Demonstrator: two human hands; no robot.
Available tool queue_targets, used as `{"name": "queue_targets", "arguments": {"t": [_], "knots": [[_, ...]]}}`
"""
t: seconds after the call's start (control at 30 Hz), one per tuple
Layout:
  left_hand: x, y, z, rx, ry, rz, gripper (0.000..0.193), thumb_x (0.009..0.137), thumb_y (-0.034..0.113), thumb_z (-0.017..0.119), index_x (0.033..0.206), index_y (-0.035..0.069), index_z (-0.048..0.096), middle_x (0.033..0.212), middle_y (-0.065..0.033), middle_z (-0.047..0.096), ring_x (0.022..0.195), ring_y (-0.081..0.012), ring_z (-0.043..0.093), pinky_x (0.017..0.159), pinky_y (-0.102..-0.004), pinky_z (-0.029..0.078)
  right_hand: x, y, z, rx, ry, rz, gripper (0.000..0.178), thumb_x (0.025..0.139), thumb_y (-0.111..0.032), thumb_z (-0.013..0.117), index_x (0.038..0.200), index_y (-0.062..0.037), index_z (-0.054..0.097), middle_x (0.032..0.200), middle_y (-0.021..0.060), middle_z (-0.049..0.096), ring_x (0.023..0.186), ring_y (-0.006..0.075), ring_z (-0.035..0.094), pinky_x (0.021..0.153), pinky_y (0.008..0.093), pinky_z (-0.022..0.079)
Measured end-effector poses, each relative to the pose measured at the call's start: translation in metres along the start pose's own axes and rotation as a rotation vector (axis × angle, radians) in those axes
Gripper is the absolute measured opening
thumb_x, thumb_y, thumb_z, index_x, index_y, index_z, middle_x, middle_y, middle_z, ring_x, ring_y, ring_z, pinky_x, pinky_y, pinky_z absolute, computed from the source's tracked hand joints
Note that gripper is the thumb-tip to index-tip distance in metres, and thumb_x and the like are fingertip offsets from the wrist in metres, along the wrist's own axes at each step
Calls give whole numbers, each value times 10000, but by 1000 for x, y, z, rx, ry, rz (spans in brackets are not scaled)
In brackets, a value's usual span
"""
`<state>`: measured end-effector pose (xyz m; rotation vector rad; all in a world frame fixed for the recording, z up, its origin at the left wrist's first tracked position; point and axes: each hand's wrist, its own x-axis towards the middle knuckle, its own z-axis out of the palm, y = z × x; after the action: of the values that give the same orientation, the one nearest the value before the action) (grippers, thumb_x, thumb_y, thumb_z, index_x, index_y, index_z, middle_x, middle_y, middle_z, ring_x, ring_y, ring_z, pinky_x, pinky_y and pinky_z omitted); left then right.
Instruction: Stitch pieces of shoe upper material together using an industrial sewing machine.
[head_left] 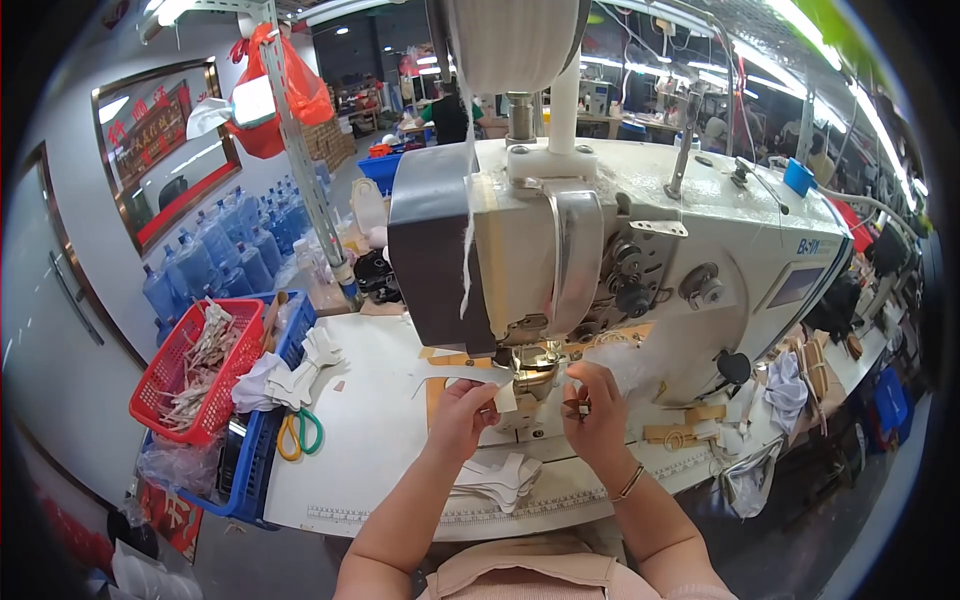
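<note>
My left hand (466, 416) pinches a pale, flat strip (507, 398) just left of the needle area of a large white sewing machine (700, 225). Another white band runs leftward behind those fingers. On the other side of the presser foot (540, 362), my right hand (594, 402) is closed with its fingertips together. A small dark thing shows among its fingers, too small to name. Between my forearms, a stack of white cut pieces (500, 482) lies near the table's front edge, beside a printed ruler strip (400, 513).
At left, a red basket (160, 385) of scraps sits on a blue crate (262, 470). Scissors (300, 434) with yellow and green handles lie beside more white pieces (310, 365). To the right are tan blocks (668, 434) and cloth pieces (785, 388).
</note>
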<state>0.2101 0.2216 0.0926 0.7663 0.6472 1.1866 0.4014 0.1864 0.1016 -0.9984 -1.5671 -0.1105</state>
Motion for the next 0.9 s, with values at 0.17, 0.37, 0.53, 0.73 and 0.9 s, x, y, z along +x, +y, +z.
{"name": "queue_targets", "arguments": {"t": [0.17,0.37,0.53,0.73,0.9], "knots": [[-4,2,16,-41,53,8,159,837,117,614,958,27,563,840,-56,616,680,-131,600,574,-266,480,-1,3,2,81,-119,-26,369,683,96,607,1003,-87,612,750,46,567,580,144,551,518,237,466],[-17,-16,28,-79,50,72,191,821,63,641,990,16,565,857,-67,622,676,-132,611,588,-255,515,22,0,-4,213,-413,30,486,631,74,621,1078,-116,610,710,52,569,609,181,575,562,271,480],[-13,-12,33,11,107,111,139,821,76,638,935,15,588,770,-53,611,621,-118,599,526,-230,496,31,5,-7,237,-476,12,447,641,76,626,1049,-106,634,719,66,589,589,172,575,560,260,473],[7,9,22,177,72,60,108,818,63,621,892,-15,613,776,-70,617,613,-118,587,524,-247,486,28,6,-5,286,-460,92,354,745,82,629,1058,-82,645,668,49,547,567,92,476,546,218,426],[38,12,1,79,-34,-35,109,818,64,589,897,-12,596,773,-73,617,606,-130,583,526,-237,484,30,2,-4,251,-487,69,463,661,66,626,1088,-114,629,709,60,577,573,151,559,558,250,467]]}}
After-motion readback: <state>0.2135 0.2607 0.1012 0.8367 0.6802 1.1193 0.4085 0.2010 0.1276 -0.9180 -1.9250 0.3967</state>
